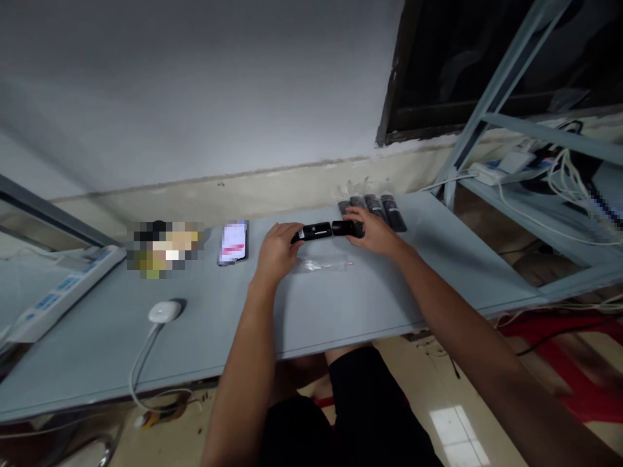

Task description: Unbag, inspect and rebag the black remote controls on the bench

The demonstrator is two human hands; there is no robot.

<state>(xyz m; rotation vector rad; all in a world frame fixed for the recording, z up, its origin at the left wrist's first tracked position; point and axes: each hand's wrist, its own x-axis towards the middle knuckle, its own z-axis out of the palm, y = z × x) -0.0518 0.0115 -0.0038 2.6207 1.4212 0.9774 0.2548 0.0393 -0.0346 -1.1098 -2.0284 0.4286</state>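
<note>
A black stick-shaped device is held level just above the grey table, gripped at both ends. My left hand is closed round its left end. My right hand is closed on its right end, where a separate black section meets the body. A clear plastic bag lies flat on the table right below my hands. Behind my right hand, several similar black devices lie side by side near the table's back edge.
A phone with a lit screen lies left of my hands. A white puck with a cable sits nearer the front left. A power strip runs along the far left. A metal rack with cables and chargers stands on the right.
</note>
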